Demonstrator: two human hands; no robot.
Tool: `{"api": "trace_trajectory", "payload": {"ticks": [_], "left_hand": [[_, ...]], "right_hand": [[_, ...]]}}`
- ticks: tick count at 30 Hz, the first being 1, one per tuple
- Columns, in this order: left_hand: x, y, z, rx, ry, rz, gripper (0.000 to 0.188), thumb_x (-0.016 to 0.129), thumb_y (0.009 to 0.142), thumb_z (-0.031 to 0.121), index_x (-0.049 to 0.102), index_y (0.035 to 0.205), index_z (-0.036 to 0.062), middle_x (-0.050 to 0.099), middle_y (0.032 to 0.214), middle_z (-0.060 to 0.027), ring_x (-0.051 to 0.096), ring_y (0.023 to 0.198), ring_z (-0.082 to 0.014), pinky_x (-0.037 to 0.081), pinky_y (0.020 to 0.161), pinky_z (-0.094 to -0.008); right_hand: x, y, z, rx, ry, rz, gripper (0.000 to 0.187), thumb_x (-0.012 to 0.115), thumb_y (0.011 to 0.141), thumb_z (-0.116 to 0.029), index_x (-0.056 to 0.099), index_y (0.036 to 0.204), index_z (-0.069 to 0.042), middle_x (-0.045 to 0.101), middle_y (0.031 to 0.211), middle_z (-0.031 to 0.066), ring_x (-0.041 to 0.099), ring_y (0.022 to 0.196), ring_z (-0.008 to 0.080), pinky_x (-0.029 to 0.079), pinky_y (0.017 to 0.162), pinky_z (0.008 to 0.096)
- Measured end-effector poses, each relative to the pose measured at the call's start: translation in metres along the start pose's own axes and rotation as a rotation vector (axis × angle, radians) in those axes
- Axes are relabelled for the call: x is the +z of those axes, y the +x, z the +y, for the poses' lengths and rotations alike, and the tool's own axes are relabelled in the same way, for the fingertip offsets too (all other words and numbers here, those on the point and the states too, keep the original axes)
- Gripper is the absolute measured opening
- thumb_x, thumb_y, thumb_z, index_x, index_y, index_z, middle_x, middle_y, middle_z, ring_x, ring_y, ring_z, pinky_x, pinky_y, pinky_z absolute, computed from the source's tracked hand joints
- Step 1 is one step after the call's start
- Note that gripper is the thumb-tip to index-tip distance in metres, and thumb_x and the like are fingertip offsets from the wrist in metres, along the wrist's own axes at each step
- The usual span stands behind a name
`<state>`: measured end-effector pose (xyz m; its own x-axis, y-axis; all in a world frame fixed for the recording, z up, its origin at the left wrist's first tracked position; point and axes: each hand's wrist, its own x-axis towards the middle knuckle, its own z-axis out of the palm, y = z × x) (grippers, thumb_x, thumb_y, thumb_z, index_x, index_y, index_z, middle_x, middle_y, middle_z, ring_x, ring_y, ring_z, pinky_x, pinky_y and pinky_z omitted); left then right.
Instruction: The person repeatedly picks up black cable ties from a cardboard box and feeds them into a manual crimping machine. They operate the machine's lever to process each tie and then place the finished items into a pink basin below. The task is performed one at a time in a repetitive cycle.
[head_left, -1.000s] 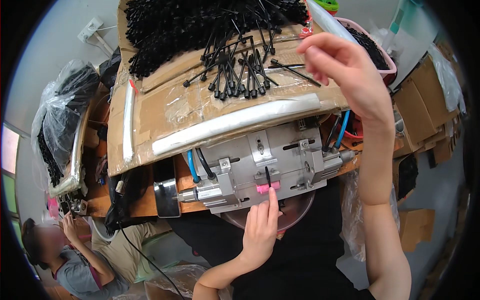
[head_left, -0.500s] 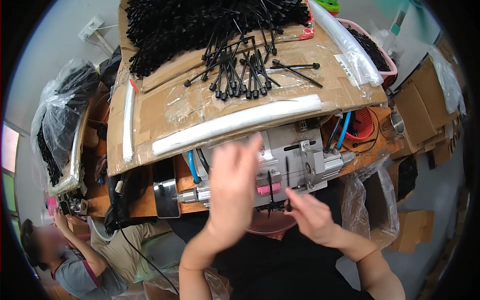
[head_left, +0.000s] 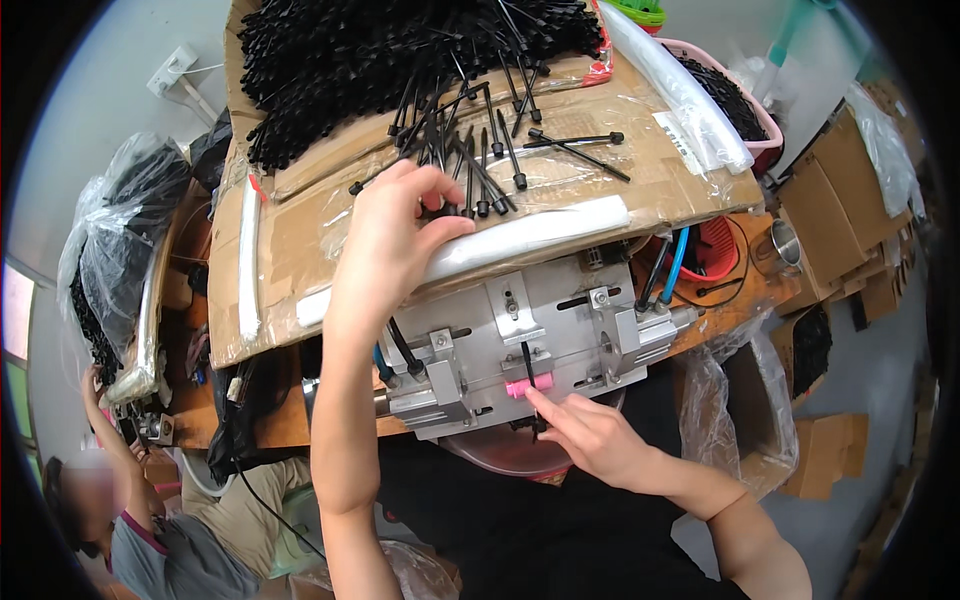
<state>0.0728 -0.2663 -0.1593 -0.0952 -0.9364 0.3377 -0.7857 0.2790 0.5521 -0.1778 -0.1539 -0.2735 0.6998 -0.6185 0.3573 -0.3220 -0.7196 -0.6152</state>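
Left hand (head_left: 392, 225) is curled over loose black sticks (head_left: 492, 190) on the far cardboard (head_left: 320, 230), thumb apart; can't tell if it's gripping any. Right hand's (head_left: 600, 440) fingers are narrow, at the black rod (head_left: 527, 358) across the near machine's (head_left: 485, 350) pink block (head_left: 543, 381), grip unclear.

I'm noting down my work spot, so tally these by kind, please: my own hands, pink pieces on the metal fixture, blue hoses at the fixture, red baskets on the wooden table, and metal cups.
Left hand and right hand: 2
Pink piece: 1
Blue hoses: 2
Red basket: 1
Metal cup: 1
Total: 7
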Motion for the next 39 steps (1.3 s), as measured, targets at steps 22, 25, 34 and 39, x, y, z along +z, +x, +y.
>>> {"api": "trace_trajectory", "payload": {"ticks": [22, 25, 34, 39], "left_hand": [[-0.03, -0.012, -0.01, 0.15, 0.013, -0.046, 0.02, 0.073, 0.075, 0.002, 0.069, 0.095, 0.0035, 0.057, 0.087, -0.0078, 0.058, 0.078, -0.0199, 0.047, 0.072, -0.0307], [-0.03, -0.033, -0.005, 0.116, -0.026, -0.063, 0.017, 0.072, 0.077, 0.0, 0.068, 0.093, 0.0037, 0.057, 0.084, -0.0083, 0.057, 0.073, -0.0188, 0.047, 0.068, -0.0297], [0.046, -0.164, 0.051, 0.062, 0.091, 0.283, 0.056, 0.076, 0.07, -0.006, 0.059, 0.123, -0.0002, 0.059, 0.088, -0.012, 0.056, 0.078, -0.026, 0.048, 0.072, -0.0352], [0.106, -0.192, 0.074, 0.006, 0.125, 0.05, 0.076, 0.074, 0.075, -0.002, 0.038, 0.141, -0.0109, 0.055, 0.09, -0.0131, 0.053, 0.081, -0.0282, 0.046, 0.075, -0.0373]], "right_hand": [[-0.154, 0.179, 0.077, -0.173, -0.585, 0.423, 0.012, 0.065, 0.08, 0.002, 0.057, 0.089, 0.0, 0.06, 0.086, 0.0149, 0.06, 0.086, 0.0372, 0.049, 0.075, 0.0434], [-0.157, 0.176, 0.079, -0.203, -0.5, 0.508, 0.013, 0.063, 0.083, 0.002, 0.059, 0.095, -0.001, 0.061, 0.088, 0.0141, 0.062, 0.083, 0.0333, 0.049, 0.073, 0.0396], [-0.157, 0.13, 0.041, 0.067, 0.532, 0.567, 0.016, 0.06, 0.096, -0.008, 0.063, 0.109, 0.001, 0.065, 0.088, 0.0044, 0.058, 0.074, 0.0082, 0.045, 0.065, 0.0213], [-0.139, 0.104, 0.021, 0.065, 0.746, 0.585, 0.023, 0.061, 0.096, -0.009, 0.06, 0.113, 0.006, 0.065, 0.091, 0.0077, 0.059, 0.076, 0.0099, 0.046, 0.066, 0.0216]]}}
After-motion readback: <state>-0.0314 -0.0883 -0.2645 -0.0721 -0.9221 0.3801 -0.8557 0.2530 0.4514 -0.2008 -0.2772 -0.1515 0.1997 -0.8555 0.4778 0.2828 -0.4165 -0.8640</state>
